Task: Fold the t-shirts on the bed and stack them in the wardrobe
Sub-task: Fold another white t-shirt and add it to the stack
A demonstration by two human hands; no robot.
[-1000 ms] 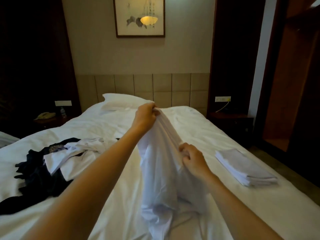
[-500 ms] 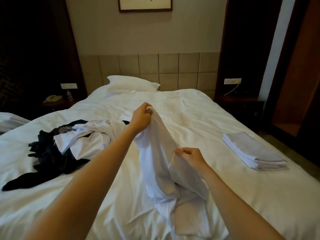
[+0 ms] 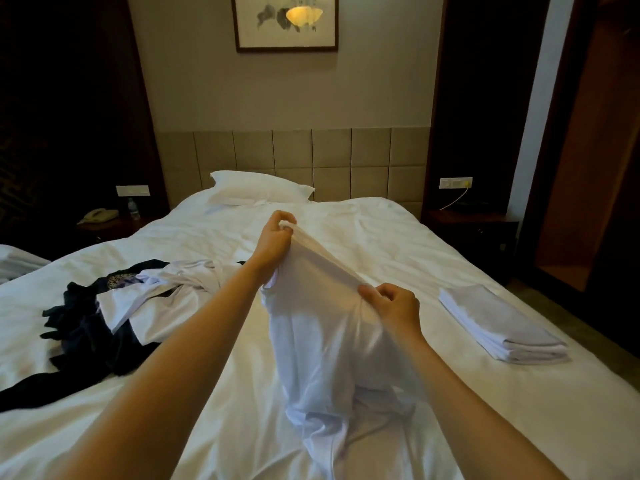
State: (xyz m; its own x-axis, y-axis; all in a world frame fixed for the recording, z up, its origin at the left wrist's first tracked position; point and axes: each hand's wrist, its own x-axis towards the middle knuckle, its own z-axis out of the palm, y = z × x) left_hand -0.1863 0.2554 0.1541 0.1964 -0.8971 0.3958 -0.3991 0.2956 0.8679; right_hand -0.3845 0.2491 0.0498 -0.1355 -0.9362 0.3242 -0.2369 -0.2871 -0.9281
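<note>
Between your two hands the white t-shirt [image 3: 322, 341] runs as a taut edge, slanting from your left hand [image 3: 275, 237], farther out and higher, to your right hand [image 3: 394, 306], nearer you; both pinch that edge, and the rest droops onto the bed [image 3: 450, 265] below.

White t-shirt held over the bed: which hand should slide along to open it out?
Probably the right hand: it pinches the crumpled white t-shirt midway along its taut edge, nearest the hanging bunch, while the left hand grips the raised end.
</note>
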